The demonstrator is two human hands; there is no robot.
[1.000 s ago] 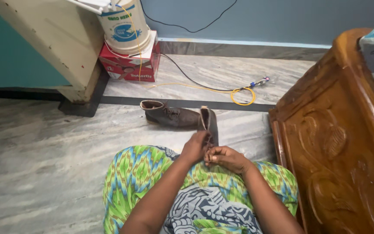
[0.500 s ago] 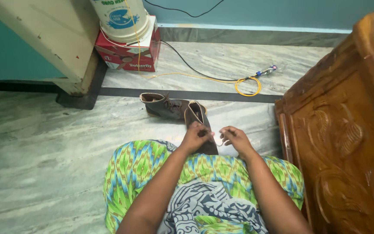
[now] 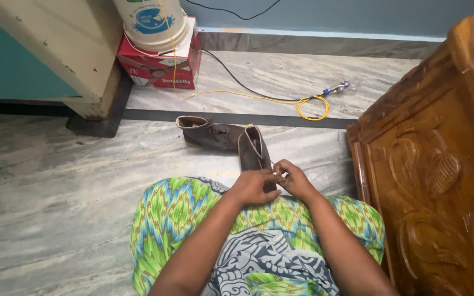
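Fingertips of both hands are bunched together right over the laces of the brown boot point(image 3: 253, 151) in front of the person's lap, pinching at something thin there, most likely a lace end, though it's too small to make out for sure. The left hand point(image 3: 252, 186) has its fingers curled and pressed together, knuckles up, thumb side meeting the right hand point(image 3: 293, 178), which is also curled in with its fingertips touching the left's. Both sit on the near end of that boot, which stands upright on the marble floor point(image 3: 50, 192) with its open top pointing away from the person. Just beside it, touching or nearly so at the far end, is the second brown boot point(image 3: 209, 133), lying with its opening toward the left. The forearms come up out of a lap covered in bright green, blue and yellow patterned cloth point(image 3: 176, 214). Off to the right, close to the right arm, is a big carved wooden panel point(image 3: 434, 175). Further back on the floor there's a yellow wire point(image 3: 311, 107) coiled in a loop, a black cable point(image 3: 237, 79) running toward the wall, and a red cardboard box point(image 3: 157, 68) with a white bucket point(image 3: 149, 22) sitting on top, next to a cream-coloured sloping wooden piece point(image 3: 56, 49).
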